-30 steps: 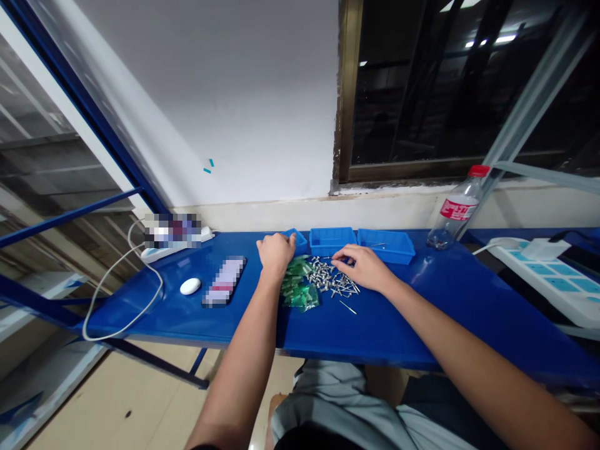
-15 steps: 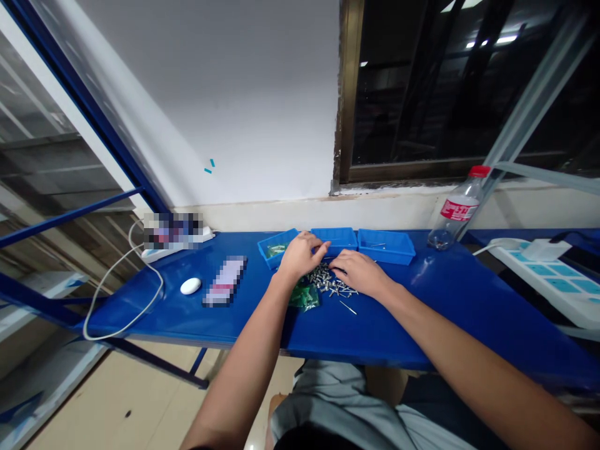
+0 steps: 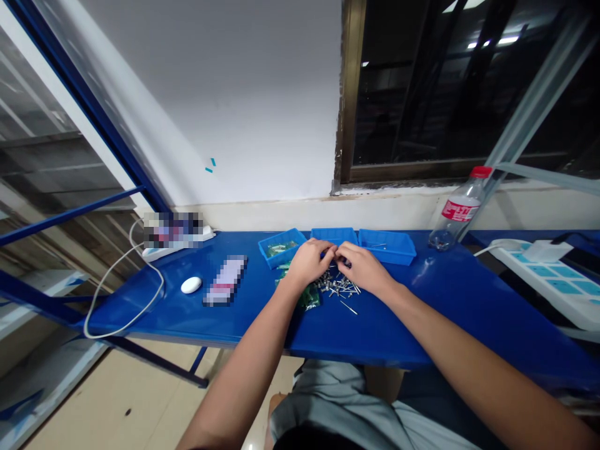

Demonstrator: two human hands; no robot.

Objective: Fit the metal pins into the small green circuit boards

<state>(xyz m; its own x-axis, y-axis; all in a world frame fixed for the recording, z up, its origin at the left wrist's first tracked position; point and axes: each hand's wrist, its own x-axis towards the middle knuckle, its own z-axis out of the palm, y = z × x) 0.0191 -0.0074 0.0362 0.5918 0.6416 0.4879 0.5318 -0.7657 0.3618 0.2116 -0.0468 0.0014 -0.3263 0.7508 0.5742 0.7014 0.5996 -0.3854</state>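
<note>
My left hand (image 3: 311, 262) and my right hand (image 3: 362, 266) meet above a pile of silver pop rivets (image 3: 338, 285), fingertips close together. Both hands are curled with the fingers pinched, and whatever small thing lies between them is hidden. One loose rivet (image 3: 349, 307) lies apart from the pile, toward the table's front edge. Green plastic bags (image 3: 310, 299) lie partly under my left wrist. Behind the hands stand a left blue bin (image 3: 276, 257) with green-looking pieces, a middle blue bin (image 3: 342, 234) and a right blue bin (image 3: 396, 255) holding a few thin pins.
A phone-shaped blurred object (image 3: 225, 281) and a white oval object (image 3: 191, 285) lie left on the blue table (image 3: 450, 312). A red-capped bottle (image 3: 457, 212) stands at the back right. Power strips are at the right (image 3: 553, 275) and back left (image 3: 206, 234).
My left hand has moved right and down from over the left and middle bins. My right hand has curled and risen slightly, so the fingertips of both hands now meet.
</note>
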